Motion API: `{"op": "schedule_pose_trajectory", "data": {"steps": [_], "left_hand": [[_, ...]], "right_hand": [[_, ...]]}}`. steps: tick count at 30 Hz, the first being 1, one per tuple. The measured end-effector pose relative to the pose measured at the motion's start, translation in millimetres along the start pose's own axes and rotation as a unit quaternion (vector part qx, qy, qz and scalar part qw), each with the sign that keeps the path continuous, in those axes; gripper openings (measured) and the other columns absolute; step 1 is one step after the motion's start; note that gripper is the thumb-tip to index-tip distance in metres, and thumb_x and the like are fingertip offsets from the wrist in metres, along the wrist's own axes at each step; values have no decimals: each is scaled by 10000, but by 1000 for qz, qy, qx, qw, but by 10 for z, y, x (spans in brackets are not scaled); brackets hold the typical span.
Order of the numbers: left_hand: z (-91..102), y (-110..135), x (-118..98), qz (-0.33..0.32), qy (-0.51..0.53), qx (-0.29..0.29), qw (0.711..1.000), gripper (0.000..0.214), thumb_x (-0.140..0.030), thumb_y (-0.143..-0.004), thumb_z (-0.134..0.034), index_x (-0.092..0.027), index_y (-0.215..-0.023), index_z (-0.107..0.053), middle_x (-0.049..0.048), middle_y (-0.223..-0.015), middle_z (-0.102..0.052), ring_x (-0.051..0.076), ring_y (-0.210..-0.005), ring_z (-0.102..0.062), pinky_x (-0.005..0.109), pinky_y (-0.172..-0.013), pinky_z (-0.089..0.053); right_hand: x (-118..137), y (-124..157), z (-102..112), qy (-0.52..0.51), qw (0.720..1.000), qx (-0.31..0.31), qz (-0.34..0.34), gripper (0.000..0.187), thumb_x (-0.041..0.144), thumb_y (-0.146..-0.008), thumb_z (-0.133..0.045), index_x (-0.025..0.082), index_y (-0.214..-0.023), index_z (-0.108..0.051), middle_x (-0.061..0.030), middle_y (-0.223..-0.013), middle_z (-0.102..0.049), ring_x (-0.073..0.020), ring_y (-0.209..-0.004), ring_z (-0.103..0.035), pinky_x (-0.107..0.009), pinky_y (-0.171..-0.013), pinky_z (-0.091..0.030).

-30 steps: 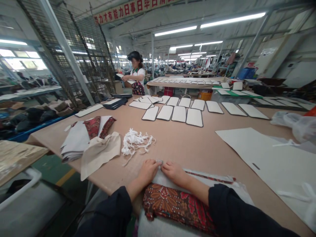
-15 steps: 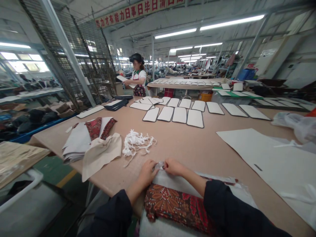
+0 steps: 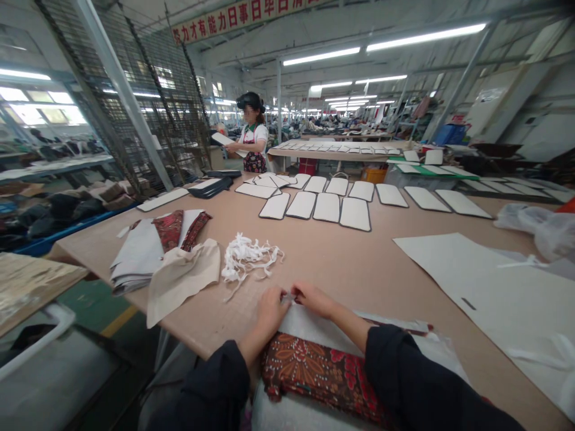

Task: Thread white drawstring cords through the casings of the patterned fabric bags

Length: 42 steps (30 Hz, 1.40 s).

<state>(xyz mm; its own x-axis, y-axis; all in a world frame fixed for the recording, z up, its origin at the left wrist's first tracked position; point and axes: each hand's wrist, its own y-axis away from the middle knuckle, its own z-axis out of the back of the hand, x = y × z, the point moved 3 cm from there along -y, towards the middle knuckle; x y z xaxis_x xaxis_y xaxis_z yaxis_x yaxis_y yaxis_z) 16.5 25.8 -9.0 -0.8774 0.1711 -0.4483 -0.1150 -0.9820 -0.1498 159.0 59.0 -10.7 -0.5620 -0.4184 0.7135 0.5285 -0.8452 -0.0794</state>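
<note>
My left hand [image 3: 271, 310] and my right hand [image 3: 313, 299] meet at the top edge of a white fabric panel [image 3: 305, 326] lying at the near edge of the brown table [image 3: 341, 263]. Both hands pinch that edge, fingers closed, fingertips almost touching. Under the white panel, towards me, lies a red and brown patterned cloth [image 3: 323, 374] between my dark sleeves. A tangle of white strips [image 3: 247, 257] sits just beyond my left hand.
Beige cloth [image 3: 179, 278] and a stack of grey and red pieces [image 3: 148, 245] lie at the left. Rows of white dark-edged panels [image 3: 327, 206] fill the far table. A large white sheet [image 3: 485, 281] lies right. A person [image 3: 251, 140] stands at the far end, holding a panel.
Both hands have crept a little farther up the table along the white panel's edge and stayed pinched together. The view has shifted slightly.
</note>
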Motion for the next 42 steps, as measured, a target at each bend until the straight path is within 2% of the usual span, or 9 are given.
{"op": "schedule_pose_trajectory", "data": {"steps": [3,6,10,13,18,26,35,38,42], "left_hand": [[28,45,-76,-65,-73,-24,995,148,-269,-801,-533,-178,-915,-561,41,-907,-548,195,-892,-486,317,-750,-359],[44,79,-163,-145,-139,-2,980,115,-233,-849,-476,-183,-847,-580,47,-877,-547,205,-879,-478,344,-758,-345],[31,112,-252,-226,-204,45,951,154,-149,-858,-440,-153,-829,-591,68,-863,-560,212,-850,-482,357,-758,-348],[8,131,-283,-250,-231,58,939,167,-117,-856,-423,-121,-892,-585,87,-883,-563,215,-845,-487,360,-763,-355],[-10,132,-296,-253,-236,62,936,207,-117,-865,-398,-114,-1004,-551,89,-899,-555,217,-845,-489,354,-738,-366],[39,126,-305,-224,-218,74,947,200,-129,-871,-403,-155,-979,-568,72,-911,-544,216,-858,-476,347,-727,-371],[30,127,-297,-230,-222,67,945,188,-142,-872,-411,-157,-969,-571,74,-902,-541,211,-853,-475,345,-730,-369],[34,131,-300,-226,-218,71,947,192,-144,-875,-402,-156,-969,-570,78,-909,-541,211,-857,-475,347,-736,-367],[23,130,-292,-225,-215,66,948,212,-138,-879,-384,-162,-989,-563,80,-919,-540,209,-865,-477,347,-746,-366]], "right_hand": [[-1,-31,6,31,999,16,33,176,59,-718,-441,157,-771,-576,-14,-794,-572,-123,-761,-503,-225,-714,-389],[-6,-72,22,54,997,32,45,173,82,-743,-443,150,-742,-603,-26,-787,-570,-124,-763,-507,-220,-726,-387],[-9,-150,26,95,994,58,16,167,105,-747,-458,148,-716,-617,-36,-796,-577,-129,-761,-509,-219,-715,-385],[13,-204,20,131,988,80,-7,140,100,-717,-482,143,-718,-615,-40,-788,-587,-133,-744,-506,-218,-681,-376],[27,-257,24,143,984,100,-35,135,95,-673,-519,141,-764,-608,-39,-783,-610,-131,-713,-508,-210,-615,-348],[-93,-255,74,109,988,89,-58,104,187,-713,-569,138,-785,-626,-37,-765,-632,-132,-681,-517,-211,-585,-344],[-151,-312,42,87,990,88,-69,98,171,-699,-583,131,-773,-635,-26,-708,-626,-123,-640,-505,-208,-558,-335],[-149,-281,61,50,993,92,-62,104,187,-714,-571,136,-781,-632,-12,-703,-622,-115,-643,-509,-198,-565,-348],[-125,-244,73,-1,993,103,-63,158,113,-685,-550,137,-821,-627,-3,-744,-627,-103,-660,-520,-183,-580,-370]]}}
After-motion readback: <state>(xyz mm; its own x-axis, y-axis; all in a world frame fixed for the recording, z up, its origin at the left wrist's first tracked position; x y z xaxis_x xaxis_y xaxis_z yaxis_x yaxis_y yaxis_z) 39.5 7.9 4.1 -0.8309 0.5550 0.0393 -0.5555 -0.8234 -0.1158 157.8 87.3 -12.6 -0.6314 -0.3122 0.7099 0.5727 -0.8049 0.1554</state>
